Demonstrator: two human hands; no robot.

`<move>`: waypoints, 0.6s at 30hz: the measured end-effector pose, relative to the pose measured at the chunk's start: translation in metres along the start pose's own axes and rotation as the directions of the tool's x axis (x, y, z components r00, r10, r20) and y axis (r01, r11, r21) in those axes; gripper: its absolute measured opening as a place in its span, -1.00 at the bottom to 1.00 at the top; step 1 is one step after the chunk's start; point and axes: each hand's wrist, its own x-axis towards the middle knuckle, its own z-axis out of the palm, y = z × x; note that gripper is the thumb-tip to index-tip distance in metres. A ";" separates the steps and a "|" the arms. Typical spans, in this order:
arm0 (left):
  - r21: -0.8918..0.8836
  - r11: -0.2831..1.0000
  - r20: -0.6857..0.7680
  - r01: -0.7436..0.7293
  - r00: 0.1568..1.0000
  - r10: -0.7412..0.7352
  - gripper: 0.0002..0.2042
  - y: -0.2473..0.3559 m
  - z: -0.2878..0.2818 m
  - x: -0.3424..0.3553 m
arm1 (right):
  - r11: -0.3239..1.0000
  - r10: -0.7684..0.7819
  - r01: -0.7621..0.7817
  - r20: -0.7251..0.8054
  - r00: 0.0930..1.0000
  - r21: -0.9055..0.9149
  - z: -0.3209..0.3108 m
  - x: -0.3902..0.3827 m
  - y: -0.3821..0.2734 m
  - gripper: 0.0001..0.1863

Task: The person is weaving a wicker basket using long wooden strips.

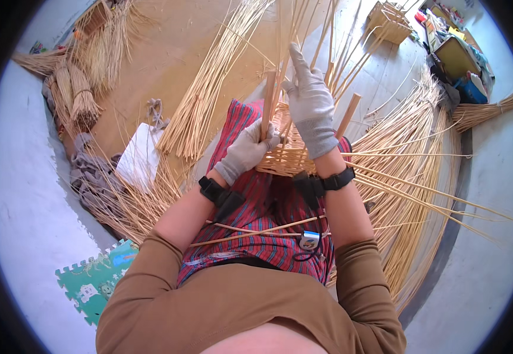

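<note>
- Your left hand (247,148), one of two in grey gloves, is closed around one wooden stake (268,100) at the basket's left side.
- Your right hand (314,97) is raised over the basket, index finger straight and the others partly bent; you can't tell from here whether it grips a strand.
- Across your lap (239,203) run two loose canes (256,233), with one small white-and-blue device (309,240) beside them.
- The one basket (286,160) sits at your lap's far edge, with two more stakes showing: one on the right (348,115), one farther back (329,72).
- By the floor's left edge you have one green foam mat (94,283) and, farther on, one white sheet (138,156).
- One big cane heap (410,183) lies along the floor's right edge; one long sheaf (209,88) lies ahead.
- Toward the floor's far right corner stands one boxy, straw-coloured frame (389,23).
</note>
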 end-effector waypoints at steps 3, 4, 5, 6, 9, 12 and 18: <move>0.019 1.000 0.008 0.019 1.000 -0.019 -0.85 -0.002 -0.004 0.004 | 0.969 0.014 0.005 -0.075 0.997 0.249 -0.006 -0.010 -0.012 -0.12; 0.045 0.999 -0.013 0.012 1.000 -0.011 -0.84 -0.003 -0.005 0.005 | 0.975 0.001 0.017 -0.082 0.997 0.220 -0.016 -0.015 -0.014 -0.16; 0.072 0.997 -0.034 0.007 0.999 -0.004 -0.84 -0.004 -0.007 0.007 | 0.977 0.008 0.005 -0.060 0.998 0.215 -0.020 -0.032 -0.013 -0.16; 0.071 0.997 -0.068 0.029 0.997 -0.025 -0.81 -0.005 -0.006 0.008 | 0.907 0.177 -0.120 -0.107 0.978 0.404 -0.027 -0.054 -0.017 -0.28; -0.042 0.999 -0.077 0.008 0.997 -0.011 -0.78 0.002 0.007 0.013 | 0.847 0.203 -0.008 -0.309 0.929 0.531 -0.015 -0.132 0.036 -0.67; -0.108 0.994 -0.080 0.002 0.997 -0.011 -0.79 0.003 0.002 0.012 | 0.629 0.355 -0.178 -0.076 0.932 0.757 -0.032 -0.162 0.034 -0.80; 0.312 0.950 -0.157 0.015 0.987 0.036 -0.69 0.013 0.001 0.016 | 0.401 0.476 -0.229 0.012 0.880 0.887 -0.037 -0.159 0.046 -0.81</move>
